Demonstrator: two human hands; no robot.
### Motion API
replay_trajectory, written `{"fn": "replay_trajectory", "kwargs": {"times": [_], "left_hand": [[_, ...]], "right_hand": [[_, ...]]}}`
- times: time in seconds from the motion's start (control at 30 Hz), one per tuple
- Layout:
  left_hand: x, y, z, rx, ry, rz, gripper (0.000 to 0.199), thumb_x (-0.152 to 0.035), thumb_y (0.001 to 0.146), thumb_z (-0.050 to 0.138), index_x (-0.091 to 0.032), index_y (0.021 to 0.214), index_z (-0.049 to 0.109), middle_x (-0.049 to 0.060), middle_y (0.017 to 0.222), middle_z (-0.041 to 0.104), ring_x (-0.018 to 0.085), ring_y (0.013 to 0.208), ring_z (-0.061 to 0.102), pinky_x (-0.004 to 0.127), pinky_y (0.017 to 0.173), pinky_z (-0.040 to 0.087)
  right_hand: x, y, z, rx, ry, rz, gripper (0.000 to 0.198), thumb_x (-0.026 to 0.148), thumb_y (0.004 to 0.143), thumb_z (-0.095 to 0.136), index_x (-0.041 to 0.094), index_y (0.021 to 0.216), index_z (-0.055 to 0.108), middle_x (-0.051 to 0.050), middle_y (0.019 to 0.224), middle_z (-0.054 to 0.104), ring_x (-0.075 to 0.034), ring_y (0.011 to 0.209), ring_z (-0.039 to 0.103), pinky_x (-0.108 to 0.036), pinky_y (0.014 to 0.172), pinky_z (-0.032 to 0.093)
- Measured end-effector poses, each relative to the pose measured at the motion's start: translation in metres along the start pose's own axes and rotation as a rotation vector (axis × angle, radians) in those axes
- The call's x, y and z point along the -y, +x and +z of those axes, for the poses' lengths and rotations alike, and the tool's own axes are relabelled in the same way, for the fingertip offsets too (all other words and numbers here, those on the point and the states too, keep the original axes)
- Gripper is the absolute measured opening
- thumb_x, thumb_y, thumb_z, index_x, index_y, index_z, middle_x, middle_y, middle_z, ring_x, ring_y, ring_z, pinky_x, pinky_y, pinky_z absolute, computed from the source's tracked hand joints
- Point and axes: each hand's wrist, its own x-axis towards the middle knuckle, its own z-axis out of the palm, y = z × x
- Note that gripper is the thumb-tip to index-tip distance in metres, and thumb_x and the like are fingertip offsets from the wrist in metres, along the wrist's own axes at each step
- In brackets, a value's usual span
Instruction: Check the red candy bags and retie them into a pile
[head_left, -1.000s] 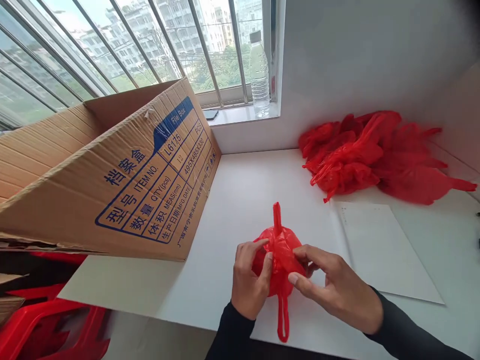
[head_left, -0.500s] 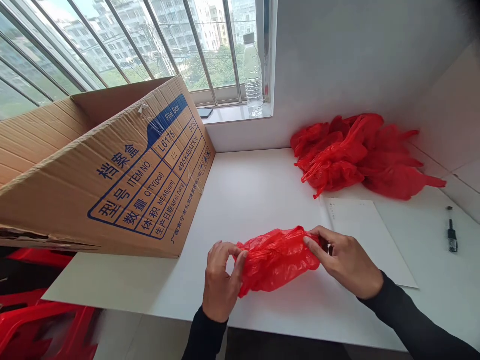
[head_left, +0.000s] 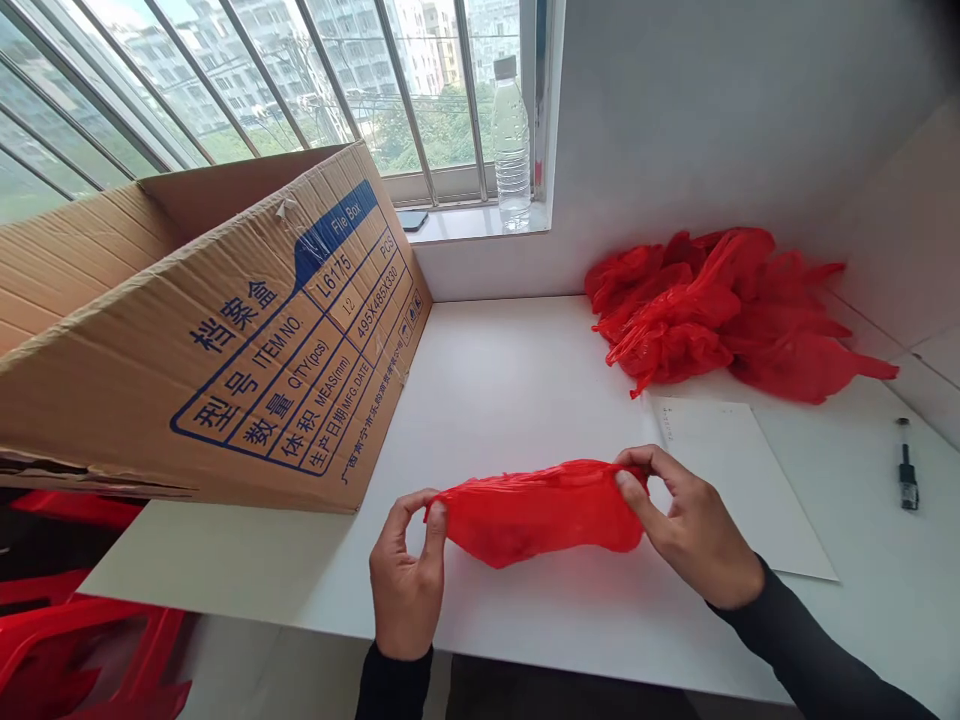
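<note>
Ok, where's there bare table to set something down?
Behind the held red bag, between cardboard box and white sheet; also the left front of the table, before the box. Crowded: back right, piled red bags with the sheet in front.

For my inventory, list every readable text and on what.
On cardboard box:
"File Box"
"档案盒"
"型号 ITEM NO. L6175"
"数量 QTY(pcs) 12 PCS"
"体积 MEAS(mm) 495X485X330"
"生产日期 MFG.DATE"
Too small: its bottom line, icons; marks on white sheet, black pen.
</note>
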Motion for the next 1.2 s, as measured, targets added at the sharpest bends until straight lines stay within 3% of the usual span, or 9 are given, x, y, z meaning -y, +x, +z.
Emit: {"fn": "replay_trajectory", "kwargs": {"times": [0.13, 0.27, 0.4, 0.5, 0.6, 0.67, 0.97, 1.1, 1.2], "left_hand": [[-0.017, -0.002, 0.002, 0.074, 0.028, 0.036, 0.039, -0.034, 0.093, 0.064, -0.029, 0.13, 0.054, 0.005, 0.126, 0.061, 0.022, 0.12, 0.056, 0.035, 0.099, 0.046], [-0.025, 0.002, 0.004, 0.033, 0.049, 0.17, 0.01, -0.026, 0.093, 0.065, -0.029, 0.102, 0.067, 0.0, 0.104, 0.063, 0.017, 0.102, 0.059, 0.028, 0.087, 0.047], [-0.019, 0.004, -0.01, -0.159, -0.024, 0.023, 0.009, -0.033, 0.095, 0.061, -0.026, 0.094, 0.067, 0.001, 0.096, 0.062, 0.016, 0.093, 0.058, 0.028, 0.084, 0.045], [-0.027, -0.003, -0.015, -0.151, -0.093, -0.109, 0.015, -0.039, 0.094, 0.062, -0.026, 0.099, 0.069, -0.002, 0.076, 0.058, 0.013, 0.072, 0.054, 0.025, 0.068, 0.044], [-0.042, -0.011, -0.013, -0.028, -0.242, -0.197, 0.019, -0.041, 0.097, 0.058, -0.025, 0.105, 0.067, -0.006, 0.058, 0.052, 0.011, 0.054, 0.047, 0.023, 0.055, 0.04], [-0.048, -0.014, -0.012, 0.008, -0.361, -0.197, 0.019, -0.041, 0.098, 0.056, -0.025, 0.102, 0.065, -0.004, 0.066, 0.057, 0.012, 0.059, 0.051, 0.023, 0.06, 0.043], [-0.057, -0.011, -0.025, 0.212, -0.842, -0.462, 0.029, -0.033, 0.084, 0.076, -0.024, 0.091, 0.049, -0.004, 0.081, 0.054, 0.009, 0.068, 0.051, 0.021, 0.067, 0.044], [-0.062, -0.005, -0.029, 0.249, -0.84, -0.65, 0.036, -0.034, 0.082, 0.078, -0.027, 0.108, 0.054, -0.002, 0.082, 0.061, 0.01, 0.064, 0.056, 0.021, 0.062, 0.045], [-0.057, -0.005, -0.032, 0.294, -0.746, -0.637, 0.043, -0.044, 0.086, 0.072, -0.026, 0.12, 0.054, -0.002, 0.076, 0.059, 0.011, 0.062, 0.056, 0.021, 0.058, 0.046]], "right_hand": [[0.009, -0.006, -0.001, 0.081, 0.049, 0.014, 0.019, 0.046, 0.096, 0.05, 0.027, 0.097, 0.054, 0.001, 0.094, 0.061, -0.018, 0.079, 0.056, -0.03, 0.055, 0.039], [0.011, -0.006, 0.002, 0.086, 0.082, -0.01, 0.026, 0.049, 0.097, 0.053, 0.026, 0.085, 0.052, 0.004, 0.078, 0.055, -0.015, 0.071, 0.052, -0.031, 0.066, 0.043], [0.011, -0.014, -0.007, -0.151, 0.048, 0.032, 0.018, 0.045, 0.097, 0.055, 0.028, 0.1, 0.056, 0.0, 0.096, 0.061, -0.019, 0.089, 0.059, -0.033, 0.072, 0.048], [0.03, -0.026, -0.008, -0.367, -0.031, -0.286, 0.022, 0.027, 0.093, 0.061, 0.027, 0.115, 0.055, -0.003, 0.113, 0.06, -0.022, 0.109, 0.056, -0.037, 0.088, 0.048], [0.054, -0.032, 0.004, -0.175, -0.054, -0.623, 0.03, 0.009, 0.094, 0.053, 0.022, 0.122, 0.054, -0.004, 0.113, 0.063, -0.021, 0.109, 0.058, -0.038, 0.095, 0.048], [0.062, -0.032, 0.018, -0.016, -0.147, -0.676, 0.034, 0.008, 0.097, 0.048, 0.018, 0.129, 0.052, -0.007, 0.114, 0.066, -0.023, 0.108, 0.059, -0.041, 0.095, 0.049], [0.059, -0.042, 0.048, 0.402, -0.267, -0.424, 0.026, 0.019, 0.101, 0.031, 0.024, 0.105, 0.057, -0.002, 0.086, 0.069, -0.021, 0.071, 0.069, -0.034, 0.057, 0.048], [0.064, -0.025, 0.043, 0.519, -0.396, -0.269, 0.026, 0.026, 0.103, 0.027, 0.024, 0.097, 0.053, -0.001, 0.074, 0.066, -0.022, 0.064, 0.066, -0.034, 0.051, 0.039], [0.063, -0.008, 0.038, 0.541, -0.502, -0.238, 0.026, 0.028, 0.102, 0.028, 0.021, 0.106, 0.053, -0.003, 0.071, 0.064, -0.023, 0.06, 0.063, -0.033, 0.049, 0.033]]}}
